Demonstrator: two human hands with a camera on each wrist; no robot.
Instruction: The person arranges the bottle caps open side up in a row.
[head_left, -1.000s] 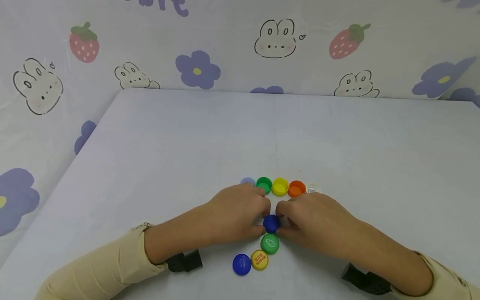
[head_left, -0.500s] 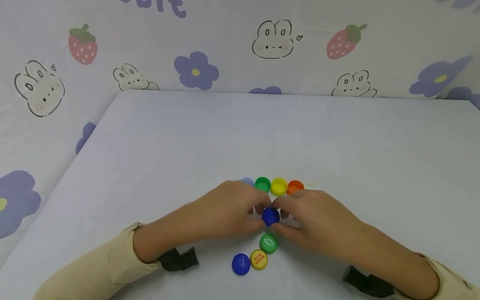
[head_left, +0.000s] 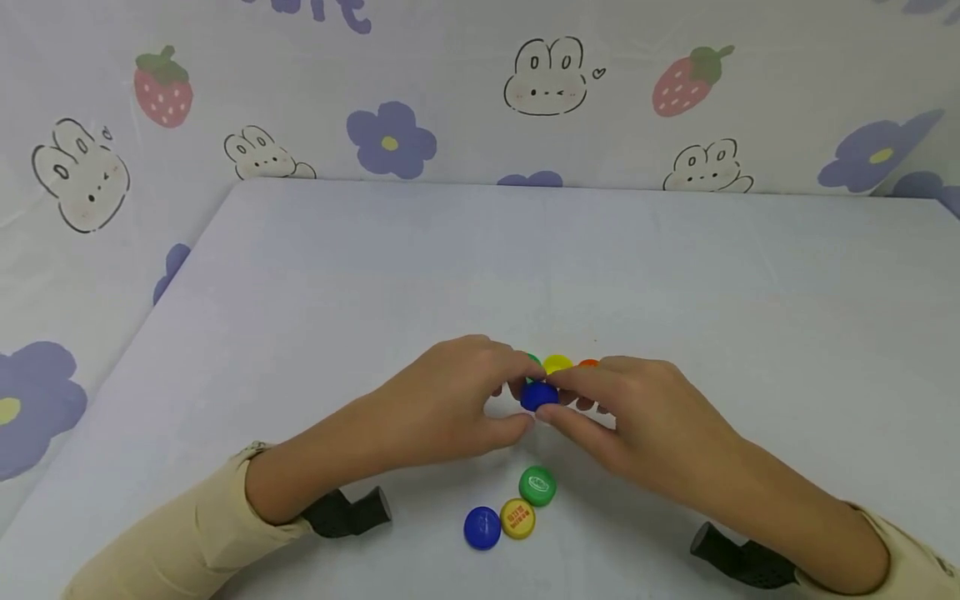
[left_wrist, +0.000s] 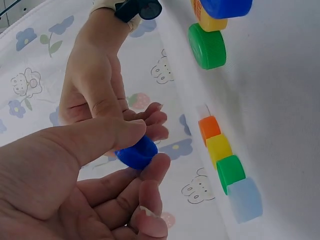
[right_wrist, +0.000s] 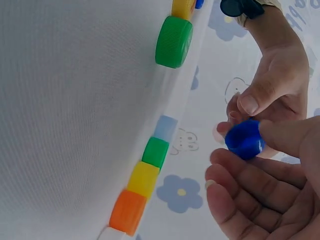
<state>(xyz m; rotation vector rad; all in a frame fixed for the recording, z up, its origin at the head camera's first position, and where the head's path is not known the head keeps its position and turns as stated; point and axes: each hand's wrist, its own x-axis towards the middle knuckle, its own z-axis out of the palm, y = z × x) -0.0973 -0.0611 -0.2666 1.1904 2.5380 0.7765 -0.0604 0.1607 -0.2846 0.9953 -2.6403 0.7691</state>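
A dark blue bottle cap (head_left: pixel 539 396) is held up off the table, its hollow inside showing in the right wrist view. My right hand (head_left: pixel 637 408) pinches it between thumb and index finger. My left hand (head_left: pixel 450 400) is right beside it, index fingertip at the cap's edge; in the right wrist view its thumb stands a little apart from the cap. Behind the hands lies a row of caps: light blue (left_wrist: pixel 245 200), green (right_wrist: pixel 156 152), yellow (head_left: pixel 558 364), orange (right_wrist: pixel 128 211) and a clear one (right_wrist: pixel 111 233). In the head view the hands hide the row's two ends.
Nearer the person, a green cap (head_left: pixel 537 486), a yellow cap (head_left: pixel 518 519) with red print and another blue cap (head_left: pixel 482 528) lie on the white table (head_left: pixel 375 275). A patterned cloth (head_left: pixel 450 83) hangs behind the table.
Both hands have lifted the blue cap from beside the near green cap and moved it away from the person, toward the row. The cap has tilted and the left thumb has come off it.
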